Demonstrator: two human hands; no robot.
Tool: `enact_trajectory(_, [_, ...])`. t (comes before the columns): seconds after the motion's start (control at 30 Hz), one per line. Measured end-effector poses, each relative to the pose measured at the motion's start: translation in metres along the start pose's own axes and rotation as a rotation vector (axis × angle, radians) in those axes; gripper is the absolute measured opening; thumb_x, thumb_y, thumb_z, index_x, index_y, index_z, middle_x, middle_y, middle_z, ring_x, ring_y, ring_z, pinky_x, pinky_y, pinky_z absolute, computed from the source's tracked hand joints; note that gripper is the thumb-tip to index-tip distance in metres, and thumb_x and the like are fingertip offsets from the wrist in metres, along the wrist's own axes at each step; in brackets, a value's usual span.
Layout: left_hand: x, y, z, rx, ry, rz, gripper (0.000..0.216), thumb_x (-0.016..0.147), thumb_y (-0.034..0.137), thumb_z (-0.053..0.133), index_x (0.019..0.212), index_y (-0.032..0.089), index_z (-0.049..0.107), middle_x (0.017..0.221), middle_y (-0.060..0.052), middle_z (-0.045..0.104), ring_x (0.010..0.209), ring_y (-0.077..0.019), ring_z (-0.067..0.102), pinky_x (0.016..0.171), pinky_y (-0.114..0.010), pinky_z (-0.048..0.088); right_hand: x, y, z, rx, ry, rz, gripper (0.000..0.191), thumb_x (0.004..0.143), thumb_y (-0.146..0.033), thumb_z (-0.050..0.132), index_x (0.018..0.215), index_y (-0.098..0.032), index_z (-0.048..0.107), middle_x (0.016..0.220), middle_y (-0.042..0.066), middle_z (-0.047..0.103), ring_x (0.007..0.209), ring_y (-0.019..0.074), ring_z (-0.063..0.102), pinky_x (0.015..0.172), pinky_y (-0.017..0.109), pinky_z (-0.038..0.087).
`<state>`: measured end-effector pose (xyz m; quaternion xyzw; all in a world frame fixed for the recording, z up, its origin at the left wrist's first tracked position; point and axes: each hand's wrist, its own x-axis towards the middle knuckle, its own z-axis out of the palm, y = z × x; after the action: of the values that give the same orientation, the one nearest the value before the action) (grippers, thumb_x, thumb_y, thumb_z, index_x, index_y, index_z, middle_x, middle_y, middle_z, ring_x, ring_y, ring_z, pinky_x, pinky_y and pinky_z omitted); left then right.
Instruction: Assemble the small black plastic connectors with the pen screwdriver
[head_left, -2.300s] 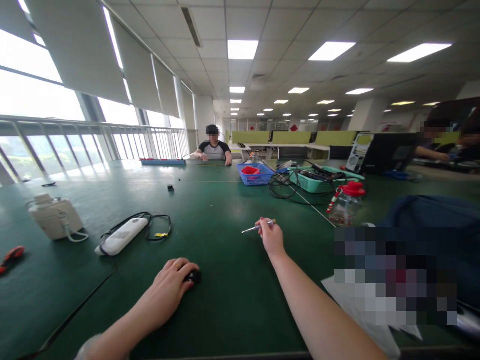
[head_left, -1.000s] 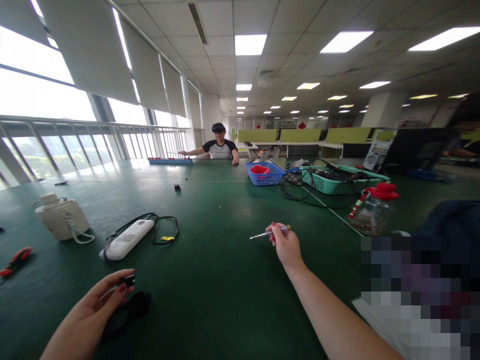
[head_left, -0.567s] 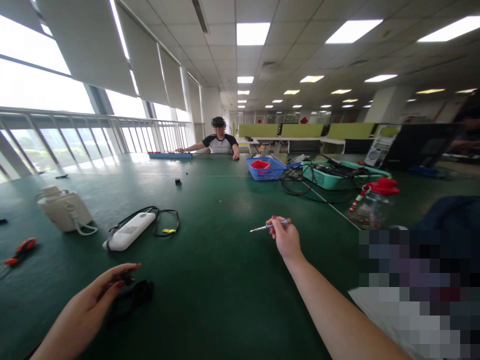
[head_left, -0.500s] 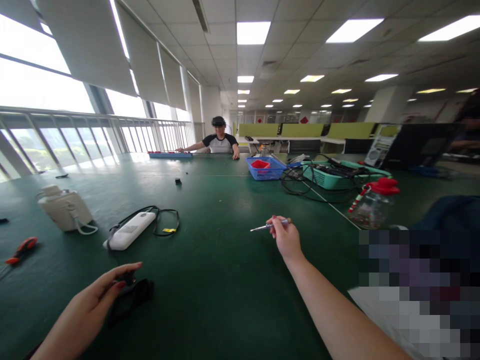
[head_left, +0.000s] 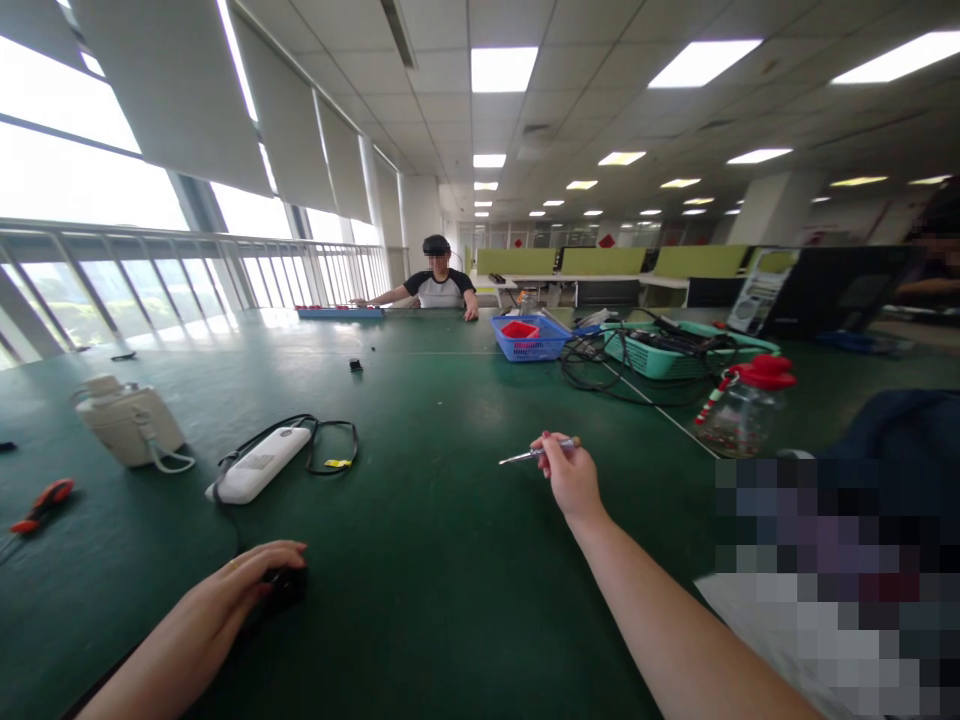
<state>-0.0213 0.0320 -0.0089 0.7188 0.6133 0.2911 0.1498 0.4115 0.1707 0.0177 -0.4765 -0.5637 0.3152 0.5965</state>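
Observation:
My right hand (head_left: 570,478) is closed on a small screwdriver (head_left: 534,453) whose metal tip points left, held just above the green table (head_left: 435,530). My left hand (head_left: 240,590) rests low at the near left, its fingers curled over a small black object (head_left: 286,584) lying on the table. A dark cord runs from that object toward the near left edge.
A white power strip (head_left: 259,463) with a black cable lies ahead of my left hand, a beige device (head_left: 127,420) and red-handled pliers (head_left: 41,503) further left. A blue basket (head_left: 525,338), teal basket (head_left: 660,352) and red-lidded jar (head_left: 742,405) stand right. Another person (head_left: 439,285) sits across.
My left hand, which held the black object lifted between its fingertips, has lowered it onto the table and now covers it. My right hand with the screwdriver has stayed almost still.

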Motion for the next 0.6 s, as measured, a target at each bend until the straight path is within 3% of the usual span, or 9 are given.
enact_trajectory(0.33, [0.005,0.011,0.002,-0.036,0.033,-0.010,0.032,0.081,0.043,0.054,0.101,0.030,0.075,0.120,-0.003,0.072,0.111,-0.0271,0.067,0.102,-0.035,0.051,0.001,0.004,0.000,-0.025,0.002,-0.018,0.049,0.085,-0.065,0.053,0.069,-0.021,0.066,0.060,0.002,0.057,0.054,0.0164,0.051,0.052,0.029,0.041])
enact_trajectory(0.6, [0.005,-0.003,-0.001,-0.021,0.008,0.023,0.029,0.081,0.039,0.057,0.104,0.034,0.074,0.124,0.001,0.070,0.115,-0.0253,0.066,0.104,-0.034,0.048,0.000,0.002,0.000,0.018,-0.008,0.002,0.048,0.083,-0.065,0.055,0.067,-0.021,0.064,0.060,0.001,0.056,0.053,0.0158,0.049,0.051,0.029,0.040])
